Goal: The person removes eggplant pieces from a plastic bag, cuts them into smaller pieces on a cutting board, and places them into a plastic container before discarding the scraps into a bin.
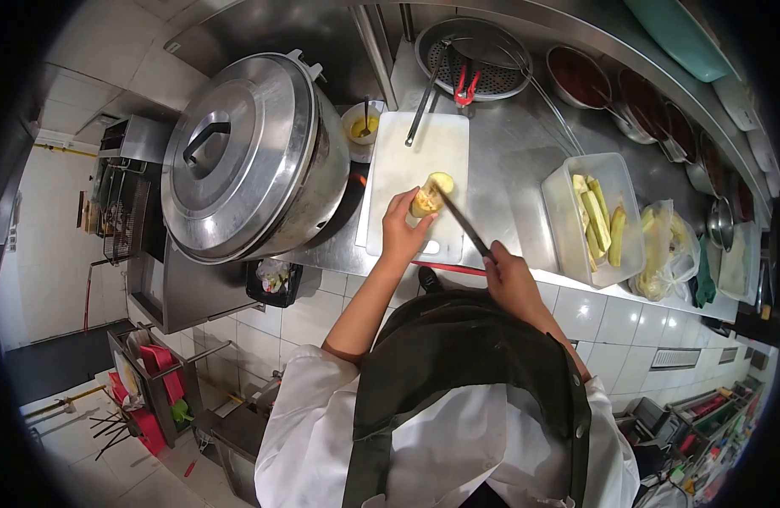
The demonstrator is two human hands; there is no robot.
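On the white cutting board (413, 157), my left hand (404, 227) grips a short, thick piece of yellowish produce with brown patches (427, 200), its kind unclear. At its far end shows a pale green, rounded face. My right hand (510, 281) is wrapped round the handle of a knife (464, 220). The dark blade points up and left, its tip right at the piece beside my left fingers. To the right of the knife stands a translucent plastic container (559, 212) with several long, pale yellow-green peeled pieces (599, 218) in it.
Left of the board are a large lidded metal pot (237, 161) and a small bowl of yellow stuff with a spoon (362, 124). A perforated metal pan (475, 59) and red-handled tongs (466, 85) lie behind. Sauce bowls (579, 74) and a plastic bag (665, 254) are at right.
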